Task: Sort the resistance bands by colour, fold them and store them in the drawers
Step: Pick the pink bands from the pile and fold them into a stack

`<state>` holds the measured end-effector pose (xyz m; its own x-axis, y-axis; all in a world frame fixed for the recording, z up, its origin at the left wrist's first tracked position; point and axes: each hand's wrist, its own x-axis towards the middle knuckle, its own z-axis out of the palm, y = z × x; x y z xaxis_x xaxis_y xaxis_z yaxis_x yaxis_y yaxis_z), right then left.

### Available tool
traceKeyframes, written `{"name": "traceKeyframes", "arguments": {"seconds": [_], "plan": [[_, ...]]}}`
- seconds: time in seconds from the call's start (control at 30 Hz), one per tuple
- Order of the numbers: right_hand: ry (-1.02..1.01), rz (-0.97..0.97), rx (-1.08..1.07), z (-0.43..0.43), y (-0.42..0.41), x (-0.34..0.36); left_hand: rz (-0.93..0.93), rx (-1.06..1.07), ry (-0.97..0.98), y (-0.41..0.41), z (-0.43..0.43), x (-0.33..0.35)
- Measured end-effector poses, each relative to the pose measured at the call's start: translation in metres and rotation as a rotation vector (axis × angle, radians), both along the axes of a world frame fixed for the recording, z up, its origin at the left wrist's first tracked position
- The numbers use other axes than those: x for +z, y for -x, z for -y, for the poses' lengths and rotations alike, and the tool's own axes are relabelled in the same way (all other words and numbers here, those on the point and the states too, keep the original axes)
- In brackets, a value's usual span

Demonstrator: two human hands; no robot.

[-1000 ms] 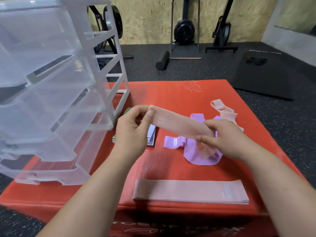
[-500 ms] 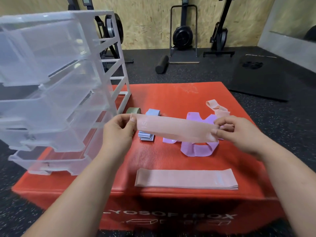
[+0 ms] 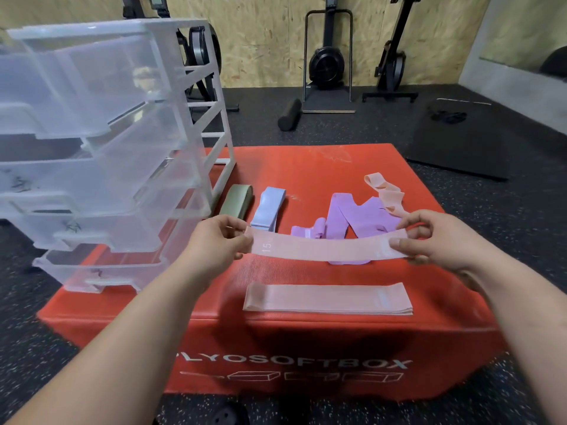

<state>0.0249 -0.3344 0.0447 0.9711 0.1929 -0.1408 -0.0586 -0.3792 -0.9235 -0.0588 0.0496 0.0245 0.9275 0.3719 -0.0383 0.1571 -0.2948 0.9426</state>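
Stretches one pale pink flat fabric resistance band [image 3: 328,248] level above the red padded soft box [image 3: 306,167], pinching its left end between thumb and fingers of the left hand [image 3: 214,243] and its right end the same way with the right hand [image 3: 438,237]. Has on the box top one flattened pink band [image 3: 328,297] at the front edge, one crumpled pink band [image 3: 385,193] at the back right, a loose purple heap [image 3: 359,216] of seemingly two bands, one folded blue band [image 3: 268,208] and one folded green band [image 3: 236,202]. Keeps one clear plastic drawer unit [image 3: 101,118] at the left, four drawers countable, all pulled out.
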Motion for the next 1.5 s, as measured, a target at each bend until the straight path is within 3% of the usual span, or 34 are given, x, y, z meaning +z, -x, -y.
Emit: {"name": "traceKeyframes", "arguments": {"seconds": [0.27,0.53,1.07,1.2,1.3,1.5], "plan": [[0.223,0.012,0.093,0.008,0.013,-0.012,-0.124,-0.134,-0.369,0.017,-0.001,-0.007],[0.561,0.143,0.132,0.003,0.021,-0.028,-0.189,-0.222,-0.732,0.029,0.015,-0.011],[0.929,0.251,0.199,-0.007,0.022,-0.04,-0.216,-0.267,-1.022,0.026,0.015,-0.024],[0.88,0.265,0.389,-0.001,0.022,-0.033,-0.063,-0.455,-0.986,0.025,0.014,-0.022],[0.969,0.272,0.529,0.004,0.025,-0.034,-0.103,-0.611,-0.953,0.027,0.015,-0.026],[0.928,0.302,0.506,0.008,0.025,-0.04,-0.145,-0.627,-0.956,0.026,0.012,-0.027]]}}
